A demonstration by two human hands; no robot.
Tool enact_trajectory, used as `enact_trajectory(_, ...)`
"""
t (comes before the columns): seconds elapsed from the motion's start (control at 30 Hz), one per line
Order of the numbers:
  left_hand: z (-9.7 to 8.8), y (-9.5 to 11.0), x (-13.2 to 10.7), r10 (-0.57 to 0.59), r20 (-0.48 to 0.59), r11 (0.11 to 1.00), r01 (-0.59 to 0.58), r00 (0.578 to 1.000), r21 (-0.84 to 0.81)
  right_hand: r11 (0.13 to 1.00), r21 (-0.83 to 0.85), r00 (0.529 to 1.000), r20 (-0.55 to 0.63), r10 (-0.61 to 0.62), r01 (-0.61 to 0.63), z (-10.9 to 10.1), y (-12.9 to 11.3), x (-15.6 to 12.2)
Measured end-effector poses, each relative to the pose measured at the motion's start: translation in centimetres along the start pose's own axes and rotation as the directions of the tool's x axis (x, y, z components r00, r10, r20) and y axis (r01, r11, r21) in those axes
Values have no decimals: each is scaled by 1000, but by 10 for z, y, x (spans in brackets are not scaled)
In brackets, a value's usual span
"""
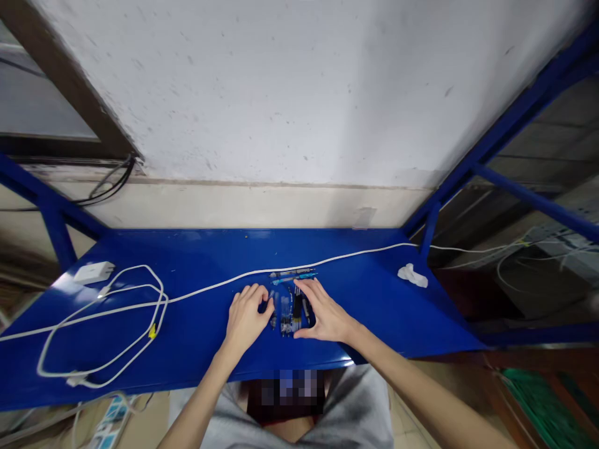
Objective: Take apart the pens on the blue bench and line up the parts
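My right hand (322, 310) curves around the right side of a small group of pens and pen parts, thumb and fingers spread apart. Clear tubes like pen barrels (285, 313) and dark slim pen pieces (297, 310) lie side by side between my hands. On their left is my left hand (247, 315), fingers curled and thumb tip close to the index finger; whatever it may pinch is too small to make out. A blue pen (296, 277) lies crosswise just beyond, near my right fingertips, beside a dark, clear-bodied pen (289, 272).
The blue metal tabletop (196, 337) backs onto a pale wall (281, 112). A white cable (210, 287) crosses it behind the pens and loops at left near a white charger (94, 272). Crumpled white tissue (412, 275) sits at right. Blue frame posts (429, 231) rise at both ends.
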State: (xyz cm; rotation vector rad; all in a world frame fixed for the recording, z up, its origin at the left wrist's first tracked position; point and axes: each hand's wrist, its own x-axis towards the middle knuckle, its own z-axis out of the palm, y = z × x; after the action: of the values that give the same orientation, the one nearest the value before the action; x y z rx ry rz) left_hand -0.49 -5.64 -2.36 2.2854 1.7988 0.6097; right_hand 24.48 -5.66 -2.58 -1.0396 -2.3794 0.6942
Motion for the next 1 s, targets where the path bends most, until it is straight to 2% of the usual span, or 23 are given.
enact_trajectory(0.17,2,-1,0,-8,-17,1000,7,1000,-30,1000,-9,999,-29,-23,23,3,3,-1)
enact_trajectory(0.6,4,-4,-1,-24,-32,998,22,999,-63,999,-45,999,-43,16,-18,6,2,-2)
enact_trajectory(1.0,4,-3,0,-36,-23,996,34,999,-81,970,-243,992,-115,-47,18,10,0,-2)
